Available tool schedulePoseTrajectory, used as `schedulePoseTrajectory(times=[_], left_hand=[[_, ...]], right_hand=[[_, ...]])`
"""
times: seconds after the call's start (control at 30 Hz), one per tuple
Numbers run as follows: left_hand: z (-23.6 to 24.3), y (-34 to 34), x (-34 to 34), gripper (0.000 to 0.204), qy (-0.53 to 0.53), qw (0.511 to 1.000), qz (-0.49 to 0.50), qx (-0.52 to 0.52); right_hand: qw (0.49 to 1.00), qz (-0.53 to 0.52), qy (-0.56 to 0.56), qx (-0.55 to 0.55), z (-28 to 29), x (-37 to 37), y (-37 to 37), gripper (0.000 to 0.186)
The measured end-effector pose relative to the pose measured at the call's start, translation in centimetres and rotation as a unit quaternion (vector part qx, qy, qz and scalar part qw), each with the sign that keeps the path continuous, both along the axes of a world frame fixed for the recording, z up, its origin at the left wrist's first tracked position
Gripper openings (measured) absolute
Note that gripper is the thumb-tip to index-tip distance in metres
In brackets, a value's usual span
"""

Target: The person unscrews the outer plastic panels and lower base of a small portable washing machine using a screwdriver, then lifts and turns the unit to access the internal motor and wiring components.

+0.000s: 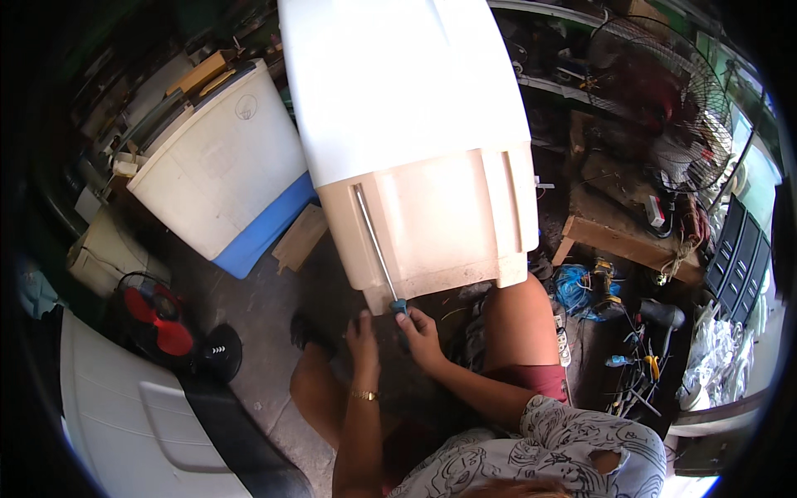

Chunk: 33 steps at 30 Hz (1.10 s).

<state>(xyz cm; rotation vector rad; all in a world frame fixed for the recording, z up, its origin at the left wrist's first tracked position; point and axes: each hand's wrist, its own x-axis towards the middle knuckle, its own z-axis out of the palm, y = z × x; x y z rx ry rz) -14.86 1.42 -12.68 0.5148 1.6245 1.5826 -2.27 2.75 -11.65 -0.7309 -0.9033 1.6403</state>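
Observation:
A large plastic appliance housing [419, 220], white above and beige below, stands in front of me. My right hand [422, 334] is closed around the blue-green handle of a long screwdriver [378, 249]. Its metal shaft slants up and left across the beige face, with the tip near a vertical groove. I cannot tell whether the tip touches the plastic. My left hand [363, 339] is raised just under the housing's lower left corner, thumb and fingers apart and nothing visible in it. Whether its fingertips touch the edge is unclear.
Left stands a white-and-blue plastic body [224, 166], with a red fan blade [158, 319] nearer me. A pale panel [141, 407] fills the lower left. On the right are a wooden stool [623, 228], a caged fan [656, 104], blue wire [577, 290] and a power drill [610, 278].

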Motion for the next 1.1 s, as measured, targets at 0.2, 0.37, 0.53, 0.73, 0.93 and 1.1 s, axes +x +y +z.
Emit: schedulePoseTrajectory(times=[0.2,0.37,0.53,0.73,0.93,1.1], left_hand=[[-1.5,-4.5,0.1,0.022,-0.514,0.856,-0.033,0.035],[0.5,-4.6,1.3,0.03,-0.526,0.833,0.136,0.107],[5.3,-3.5,3.2,0.027,-0.457,0.87,0.016,0.183],[8.5,-2.8,4.8,0.027,-0.434,0.855,-0.082,0.273],[8.7,-1.6,5.0,0.028,-0.304,0.871,-0.177,0.343],[10.5,-0.9,5.0,0.028,-0.234,0.902,-0.218,0.29]], right_hand=[[0.987,0.14,0.074,-0.041,-0.3,1.8,0.0,0.03],[0.977,0.182,0.04,-0.102,1.6,6.5,0.5,0.034],[0.984,0.162,-0.08,-0.007,3.8,14.0,-1.7,0.039],[0.977,0.143,-0.155,-0.03,2.9,19.6,-6.5,0.021],[0.936,0.156,-0.312,0.051,3.6,22.9,-8.0,0.016],[0.922,0.151,-0.352,0.055,5.0,23.7,-7.9,0.017]])
